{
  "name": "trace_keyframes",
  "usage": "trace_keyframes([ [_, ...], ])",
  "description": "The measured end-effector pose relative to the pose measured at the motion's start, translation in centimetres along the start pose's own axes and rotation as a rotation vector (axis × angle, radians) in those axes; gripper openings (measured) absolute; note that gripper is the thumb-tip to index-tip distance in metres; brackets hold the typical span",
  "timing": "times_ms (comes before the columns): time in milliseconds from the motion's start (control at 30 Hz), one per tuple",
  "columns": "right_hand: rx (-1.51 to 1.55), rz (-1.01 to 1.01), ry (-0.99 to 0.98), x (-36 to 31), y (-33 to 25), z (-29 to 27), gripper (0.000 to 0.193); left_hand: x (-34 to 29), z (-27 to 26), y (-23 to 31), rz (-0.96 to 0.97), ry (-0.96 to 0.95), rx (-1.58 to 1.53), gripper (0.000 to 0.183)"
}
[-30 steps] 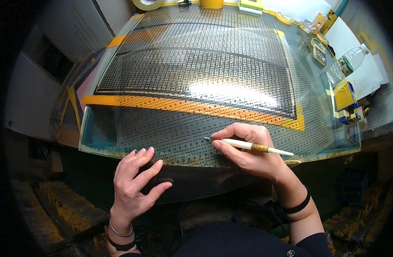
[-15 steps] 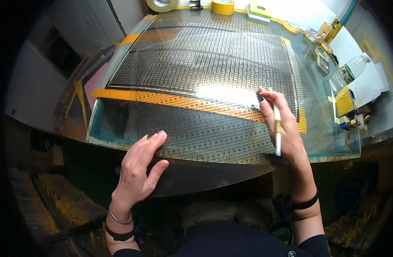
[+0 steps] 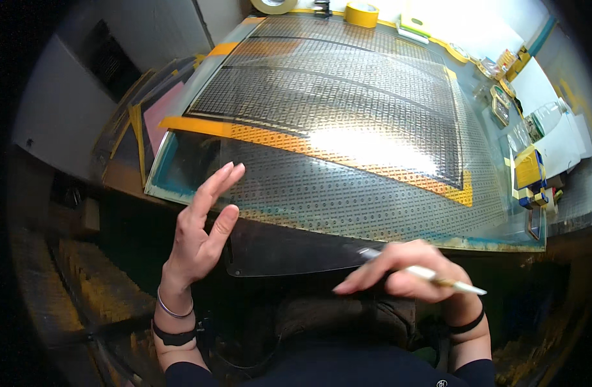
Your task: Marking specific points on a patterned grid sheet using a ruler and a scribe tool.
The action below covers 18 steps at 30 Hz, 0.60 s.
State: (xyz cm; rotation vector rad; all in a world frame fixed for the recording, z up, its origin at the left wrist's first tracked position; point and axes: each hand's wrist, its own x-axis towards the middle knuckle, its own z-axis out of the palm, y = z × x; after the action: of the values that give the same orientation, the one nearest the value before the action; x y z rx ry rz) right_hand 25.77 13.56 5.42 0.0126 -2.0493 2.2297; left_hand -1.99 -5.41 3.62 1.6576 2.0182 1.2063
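My left hand (image 3: 199,222) is raised at the front left edge of a glass-like panel (image 3: 155,184), fingers stretched out and holding nothing. In my right hand (image 3: 422,267), in front of the panel's near edge, is a slim white pen-like tool (image 3: 467,286) with a gold-coloured band; its silvery front end is blurred. A clear sheet with rows of small printed marks (image 3: 347,203) covers the panel's near part. Beyond it lies a dark, finely gridded sheet (image 3: 322,87), crossed by glare. A strip of orange tape (image 3: 270,138) runs along its near edge.
Tape rolls (image 3: 362,14) and a green-and-white block (image 3: 413,26) stand along the far edge. On the right are a clear bottle (image 3: 547,119) and a yellow-and-blue box (image 3: 528,169). Flat sheets (image 3: 160,113) lean at the left. A dark rounded board (image 3: 289,248) juts out below the panel.
My right hand has come back from the tape's right part to in front of the panel, turning the white tool sideways. My left hand has lifted slightly, and the view has shifted.
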Motion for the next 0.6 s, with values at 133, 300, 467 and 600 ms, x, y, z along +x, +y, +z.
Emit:
trace_keyframes([
  [133, -0.127, 0.021, 0.423, -2.7, -1.0, -0.2, 0.042, -0.8, -1.7, 0.0, 0.003, 0.005, 0.128, 0.039],
  [300, -0.332, -0.017, 0.81, -3.7, -0.9, -1.2, 0.036, -1.3, -1.7, -0.4, -0.05, -0.035, 0.152, 0.037],
  [467, -0.5, -0.023, 0.931, -5.3, 1.0, -4.7, 0.034, -2.0, -1.5, 0.3, 0.011, -0.028, 0.155, 0.044],
  [600, -0.527, -0.034, 1.015, -5.9, 1.4, -5.6, 0.033, -2.1, -0.1, 1.3, 0.074, -0.156, 0.152, 0.063],
])
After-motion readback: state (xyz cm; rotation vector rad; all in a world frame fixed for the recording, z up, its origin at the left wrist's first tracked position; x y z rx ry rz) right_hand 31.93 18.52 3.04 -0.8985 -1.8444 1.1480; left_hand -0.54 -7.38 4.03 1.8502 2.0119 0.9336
